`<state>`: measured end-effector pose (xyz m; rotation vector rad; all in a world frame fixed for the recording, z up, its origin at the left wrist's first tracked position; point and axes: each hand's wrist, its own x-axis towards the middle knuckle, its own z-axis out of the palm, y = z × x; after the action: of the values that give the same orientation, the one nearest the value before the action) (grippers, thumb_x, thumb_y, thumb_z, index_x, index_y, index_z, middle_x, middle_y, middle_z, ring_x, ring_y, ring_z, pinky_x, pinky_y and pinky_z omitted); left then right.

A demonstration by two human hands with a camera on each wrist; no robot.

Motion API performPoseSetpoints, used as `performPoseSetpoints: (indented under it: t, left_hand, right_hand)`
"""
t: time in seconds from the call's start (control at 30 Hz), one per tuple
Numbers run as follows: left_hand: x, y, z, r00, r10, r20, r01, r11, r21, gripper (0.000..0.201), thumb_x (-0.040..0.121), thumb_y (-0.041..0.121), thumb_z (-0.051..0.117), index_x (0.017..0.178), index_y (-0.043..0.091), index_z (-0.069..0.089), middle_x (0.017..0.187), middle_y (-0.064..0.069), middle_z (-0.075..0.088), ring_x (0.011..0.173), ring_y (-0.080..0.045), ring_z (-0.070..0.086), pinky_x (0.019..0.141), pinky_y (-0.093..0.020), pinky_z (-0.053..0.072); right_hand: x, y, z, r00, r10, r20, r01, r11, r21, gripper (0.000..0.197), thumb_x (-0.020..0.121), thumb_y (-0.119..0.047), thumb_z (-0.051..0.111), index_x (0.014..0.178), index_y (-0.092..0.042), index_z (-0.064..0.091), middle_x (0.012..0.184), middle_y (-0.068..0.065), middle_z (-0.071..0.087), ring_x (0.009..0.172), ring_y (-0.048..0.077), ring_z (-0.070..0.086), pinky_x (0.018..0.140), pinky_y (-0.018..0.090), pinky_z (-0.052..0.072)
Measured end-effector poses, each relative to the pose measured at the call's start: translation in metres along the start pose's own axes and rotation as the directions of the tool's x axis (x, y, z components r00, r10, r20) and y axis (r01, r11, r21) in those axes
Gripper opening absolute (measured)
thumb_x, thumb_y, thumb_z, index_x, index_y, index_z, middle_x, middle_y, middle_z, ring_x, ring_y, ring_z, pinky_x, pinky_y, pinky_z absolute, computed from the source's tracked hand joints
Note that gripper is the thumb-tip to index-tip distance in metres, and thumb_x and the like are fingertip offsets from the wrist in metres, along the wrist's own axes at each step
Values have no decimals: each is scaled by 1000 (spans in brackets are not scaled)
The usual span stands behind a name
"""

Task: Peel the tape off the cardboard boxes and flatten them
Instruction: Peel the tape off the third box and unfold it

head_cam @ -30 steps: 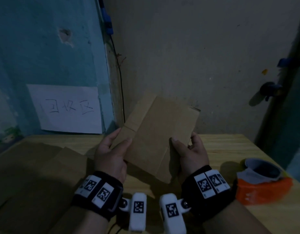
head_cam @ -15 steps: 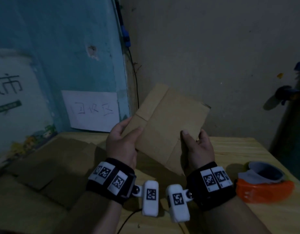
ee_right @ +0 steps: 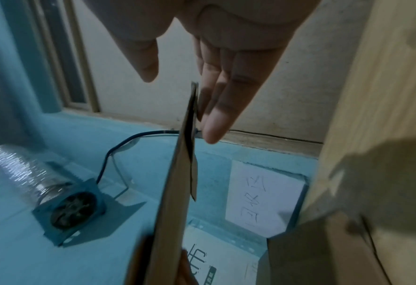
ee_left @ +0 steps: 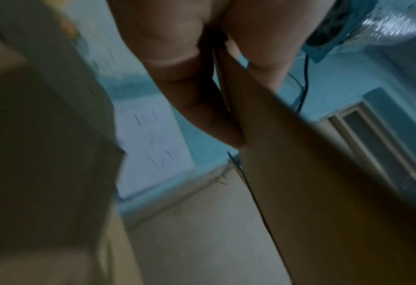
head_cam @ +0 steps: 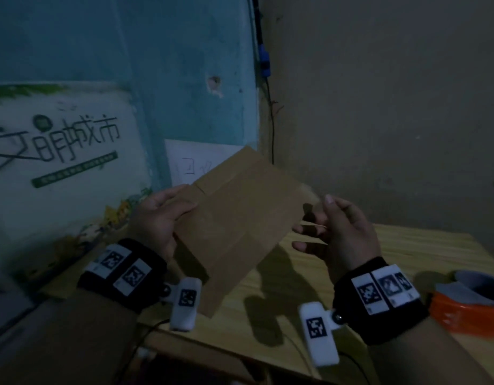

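Left hand (head_cam: 159,218) grasps flattened box (head_cam: 240,215) by its left edge; right hand (head_cam: 343,232) released, just beside its right edge.

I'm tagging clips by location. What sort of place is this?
Probably a utility or recycling corner, not a home room: a bare wooden table against rough painted walls, a handwritten paper sign taped up, and a duct fan with foil hose.

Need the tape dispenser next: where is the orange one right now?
In the head view, the orange tape dispenser sits at the far right edge of the wooden table, just right of the right hand's wristband.
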<state>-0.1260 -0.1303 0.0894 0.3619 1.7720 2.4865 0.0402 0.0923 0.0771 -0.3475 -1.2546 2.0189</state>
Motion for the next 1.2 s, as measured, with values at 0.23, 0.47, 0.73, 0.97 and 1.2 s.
performPoseSetpoints:
  t: [0.23, 0.47, 0.73, 0.97, 1.2]
  left_hand:
    - [13, -12, -59, 999, -50, -16, 52, 986, 161, 23, 74, 12, 89, 91, 22, 78, 100, -12, 78, 96, -35, 75, 93, -50, 59]
    - [17, -23, -81, 981, -181, -71, 169, 975, -146, 24, 100, 25, 65, 116, 8, 66, 112, -17, 72, 101, -32, 72, 85, -42, 59]
    - [33, -26, -112, 992, -125, 5, 120, 964, 238, 25, 96, 28, 69, 71, 24, 71, 67, 1, 55, 61, -12, 54, 64, -26, 50]
    - [32, -34, -128, 989, 141, 53, -125, 571, 811, 63, 75, 34, 91, 127, 15, 62, 119, -1, 62, 109, -23, 62, 99, -43, 54]
    - [52, -21, -136, 982, -188, -34, 96, 331, 939, 114, 62, 59, 89, 154, 14, 40, 156, -7, 46, 137, -32, 49, 114, -42, 43]
  right_hand:
    - [-10, 34, 25, 970, 241, 27, -237, 967, -90, 37, 89, -14, 71, 123, -7, 58, 105, 24, 70, 74, 33, 72, 61, 40, 58]
    - [-16, 61, 37, 905, 404, -130, -388, 912, 135, 11, 88, 5, 65, 98, 3, 59, 88, 26, 67, 63, 35, 73, 57, 39, 62]
    - [4, 75, 25, 835, 484, -261, -421, 868, 263, 36, 91, 3, 61, 127, 5, 54, 94, 28, 65, 76, 39, 70, 46, 36, 58]
    - [-9, 88, 32, 815, 523, -248, -508, 852, 127, 16, 90, 1, 64, 105, 4, 59, 64, 24, 72, 62, 34, 74, 56, 37, 60]
    - [-12, 89, 39, 816, 518, -255, -499, 855, 143, 24, 86, 4, 65, 109, 9, 60, 86, 30, 73, 62, 35, 75, 56, 35, 61]
